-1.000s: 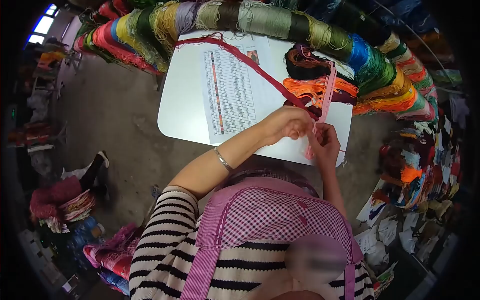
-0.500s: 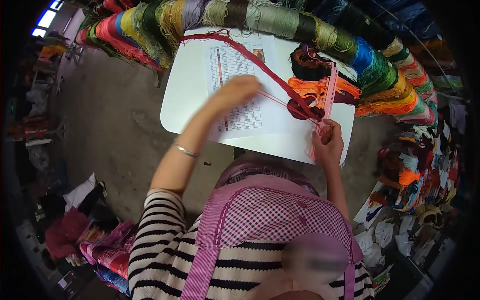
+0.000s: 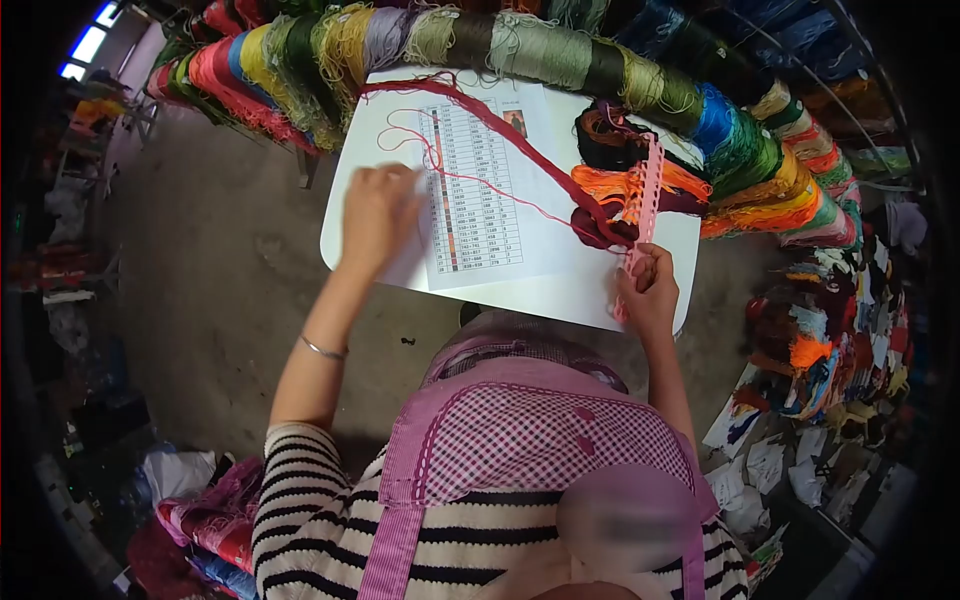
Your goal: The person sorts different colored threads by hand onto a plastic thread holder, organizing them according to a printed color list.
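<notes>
My right hand (image 3: 648,292) grips the lower end of a pink perforated strip (image 3: 647,195) that stands up from the white table (image 3: 600,290). My left hand (image 3: 380,215) is out at the table's left edge, fingers closed on a thin red thread (image 3: 480,180). The thread runs loosely across the printed colour chart (image 3: 470,190) to a dark red skein (image 3: 600,225) beside the strip. Orange thread bundles (image 3: 610,185) are hooked on the strip.
A curved rack of many coloured yarn skeins (image 3: 520,45) rings the table's far side and right. Scraps and paper lie on the floor at right (image 3: 820,370). Folded fabric piles sit at lower left (image 3: 210,510). Bare concrete floor is on the left.
My left hand has swung from beside the right hand out to the table's left edge, drawing a red thread across the chart. My right hand has stayed on the pink strip.
</notes>
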The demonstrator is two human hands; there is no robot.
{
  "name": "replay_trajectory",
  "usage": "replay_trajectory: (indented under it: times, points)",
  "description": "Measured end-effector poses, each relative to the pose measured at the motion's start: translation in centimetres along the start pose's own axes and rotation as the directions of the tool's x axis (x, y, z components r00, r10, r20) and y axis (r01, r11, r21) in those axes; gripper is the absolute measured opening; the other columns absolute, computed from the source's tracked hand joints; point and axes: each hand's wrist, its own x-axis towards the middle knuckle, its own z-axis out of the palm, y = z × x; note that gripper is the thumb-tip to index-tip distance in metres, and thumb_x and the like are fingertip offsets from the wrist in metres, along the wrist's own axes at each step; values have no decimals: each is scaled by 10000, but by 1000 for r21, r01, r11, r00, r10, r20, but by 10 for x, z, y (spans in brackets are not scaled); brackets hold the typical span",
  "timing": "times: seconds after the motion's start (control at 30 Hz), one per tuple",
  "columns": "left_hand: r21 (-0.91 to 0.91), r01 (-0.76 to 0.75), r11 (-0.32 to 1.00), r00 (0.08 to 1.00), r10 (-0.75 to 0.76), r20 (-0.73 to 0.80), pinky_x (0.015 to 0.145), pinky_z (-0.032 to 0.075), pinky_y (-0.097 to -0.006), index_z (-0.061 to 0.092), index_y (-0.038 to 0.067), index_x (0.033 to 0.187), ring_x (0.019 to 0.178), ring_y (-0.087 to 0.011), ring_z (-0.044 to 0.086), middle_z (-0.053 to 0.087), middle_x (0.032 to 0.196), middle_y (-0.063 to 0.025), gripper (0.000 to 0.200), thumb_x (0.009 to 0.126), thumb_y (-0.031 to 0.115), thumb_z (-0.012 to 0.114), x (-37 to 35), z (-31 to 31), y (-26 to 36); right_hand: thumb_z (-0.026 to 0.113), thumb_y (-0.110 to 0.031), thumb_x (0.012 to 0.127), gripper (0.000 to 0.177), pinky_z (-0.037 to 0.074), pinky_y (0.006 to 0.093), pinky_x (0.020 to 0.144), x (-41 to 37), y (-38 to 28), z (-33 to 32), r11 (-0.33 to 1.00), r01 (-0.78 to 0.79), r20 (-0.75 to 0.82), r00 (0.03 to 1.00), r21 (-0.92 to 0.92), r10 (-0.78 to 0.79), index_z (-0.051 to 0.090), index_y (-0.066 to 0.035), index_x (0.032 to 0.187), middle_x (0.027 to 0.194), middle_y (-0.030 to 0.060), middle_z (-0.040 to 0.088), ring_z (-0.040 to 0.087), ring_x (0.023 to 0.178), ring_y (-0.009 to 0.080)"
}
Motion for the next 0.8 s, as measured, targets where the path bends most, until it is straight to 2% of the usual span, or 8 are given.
replay_trajectory:
  times: [0.07, 0.2, 0.33, 0.5, 0.57, 0.63, 0.67, 0.8]
  points:
    - [67, 25, 997, 991, -33, 127, 798, 426, -387, 639, 161, 1138, 1005, -274, 518, 596, 1142, -34, 489, 668, 212, 764, -10, -1, 30, 674, 8, 757, 408, 296, 161, 527, 0, 1, 1, 1000, 13, -13, 1000, 0, -13, 493, -8, 1122, 708, -59, 401, 346, 577, 19]
    - [95, 47, 994, 978, -65, 198, 866, 353, -386, 608, 200, 1194, 1102, -245, 468, 545, 1256, 17, 545, 673, 253, 758, -22, 6, 31, 674, 5, 754, 414, 311, 167, 526, -1, -1, 8, 1000, -2, -26, 1000, -6, 2, 491, -5, 1125, 705, -58, 404, 356, 578, 23]
    - [108, 10, 994, 976, -33, 215, 864, 339, -380, 585, 212, 1223, 1104, -238, 468, 536, 1268, 17, 567, 682, 251, 748, -20, 4, 23, 674, -5, 754, 421, 321, 172, 524, -7, -12, 22, 999, -13, -39, 999, -39, 11, 487, -2, 1131, 703, -53, 410, 371, 581, 27]
    - [128, -18, 992, 963, -17, 268, 852, 326, -368, 561, 229, 1251, 1111, -228, 464, 524, 1289, 24, 584, 694, 267, 735, -11, 0, 18, 672, -10, 746, 400, 331, 176, 524, -15, -15, 38, 988, 111, 31, 994, -104, -108, 512, -17, 1112, 705, -44, 428, 387, 586, 33]
    - [132, -31, 991, 963, -6, 269, 853, 326, -372, 561, 234, 1251, 1114, -229, 463, 522, 1293, 25, 587, 692, 264, 735, -7, 1, 16, 680, -37, 739, 393, 358, 202, 527, -11, -18, 42, 992, 88, 17, 996, -85, -87, 523, -35, 1100, 698, -30, 435, 406, 586, 54]
    - [146, -38, 989, 964, -3, 266, 853, 325, -377, 560, 238, 1252, 1116, -230, 462, 520, 1297, 27, 589, 690, 262, 734, -5, 3, 17, 693, -90, 739, 406, 407, 253, 542, -2, -21, 41, 965, 196, 67, 980, -173, -187, 522, -47, 1104, 694, 10, 463, 460, 579, 111]
    - [156, -39, 987, 959, -7, 282, 853, 325, -383, 561, 244, 1252, 1118, -233, 462, 521, 1297, 27, 593, 685, 256, 735, -3, 2, 17, 704, -141, 742, 398, 444, 302, 568, 2, -24, 40, 961, 191, 110, 979, -200, -172, 524, -55, 1086, 707, 54, 497, 510, 590, 180]
    - [155, -26, 988, 937, -29, 347, 857, 342, -398, 629, 227, 1166, 1104, -239, 474, 575, 1232, 27, 505, 678, 272, 753, 15, 0, 5, 726, -159, 738, 386, 457, 321, 572, 16, -30, 38, 928, 317, 164, 943, -195, -288, 540, -49, 1058, 720, 72, 531, 546, 611, 208]
